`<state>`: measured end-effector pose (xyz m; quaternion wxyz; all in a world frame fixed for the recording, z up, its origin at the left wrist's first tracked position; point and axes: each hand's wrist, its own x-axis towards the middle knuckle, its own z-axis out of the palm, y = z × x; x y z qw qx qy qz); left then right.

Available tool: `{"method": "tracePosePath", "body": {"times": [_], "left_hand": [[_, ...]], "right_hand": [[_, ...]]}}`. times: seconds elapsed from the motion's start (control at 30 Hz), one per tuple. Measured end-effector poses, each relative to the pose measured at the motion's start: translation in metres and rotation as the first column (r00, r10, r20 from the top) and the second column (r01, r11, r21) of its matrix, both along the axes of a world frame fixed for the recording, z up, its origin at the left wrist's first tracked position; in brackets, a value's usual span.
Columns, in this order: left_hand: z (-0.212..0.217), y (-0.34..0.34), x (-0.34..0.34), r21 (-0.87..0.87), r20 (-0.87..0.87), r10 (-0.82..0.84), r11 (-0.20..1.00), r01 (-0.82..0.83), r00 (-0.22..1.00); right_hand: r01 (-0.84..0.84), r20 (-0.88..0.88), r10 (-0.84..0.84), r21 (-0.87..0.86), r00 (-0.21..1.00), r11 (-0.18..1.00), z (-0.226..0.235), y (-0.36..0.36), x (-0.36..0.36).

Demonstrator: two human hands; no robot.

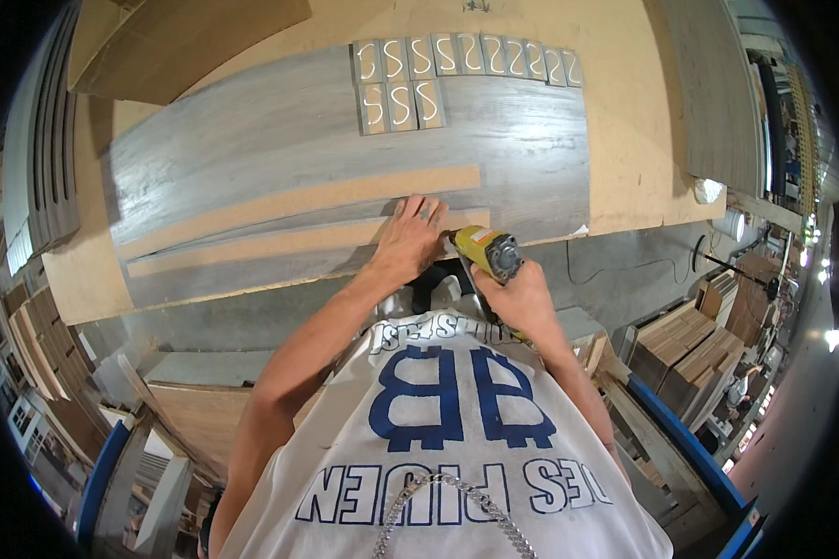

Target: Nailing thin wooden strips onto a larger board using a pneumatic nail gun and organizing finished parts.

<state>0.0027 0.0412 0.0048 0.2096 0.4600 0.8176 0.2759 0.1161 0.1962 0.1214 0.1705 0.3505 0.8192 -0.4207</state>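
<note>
My right hand [520,296] is wrapped round the grip of a yellow and black power drill [485,248]. The drill's nose points left, close to the fingers of my left hand [410,235]. That hand lies across the near long brown strip [280,244], its fingers bent over the strip close to its right end; the thumb is hidden. Beyond it, a second long brown strip [317,197] runs nearly parallel, with a narrow gap between them. Both rest on a large grey wood-grain panel [522,140]. Where the drill's tip touches cannot be made out.
Two rows of small grey blocks [418,58] with white S-shaped glue lines sit along the panel's far edge. Underneath is a tan worktable board [625,140]. Stacked grey panels [42,140] stand at the left; stacked wood boards [685,345] lie at the right, near a blue rail [685,438].
</note>
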Motion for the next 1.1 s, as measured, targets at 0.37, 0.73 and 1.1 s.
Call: {"method": "tracePosePath", "body": {"times": [0.37, 0.73, 1.1], "left_hand": [[-0.011, -0.002, 0.002, 0.12, 0.041, 0.031, 0.992, -0.036, 0.999], [-0.01, -0.002, 0.002, 0.145, -0.003, 0.02, 0.989, -0.02, 1.0], [0.016, -0.02, -0.012, 0.096, 0.063, 0.148, 0.983, -0.154, 0.987]], "right_hand": [[0.047, 0.022, -0.047, -0.038, 0.999, 0.998, 0.008, 0.007, -0.028], [-0.049, 0.015, 0.048, 0.039, 0.999, 0.998, 0.014, 0.001, -0.033], [0.063, 0.115, -0.139, 0.503, 0.984, 0.862, -0.021, 0.12, -0.011]]}}
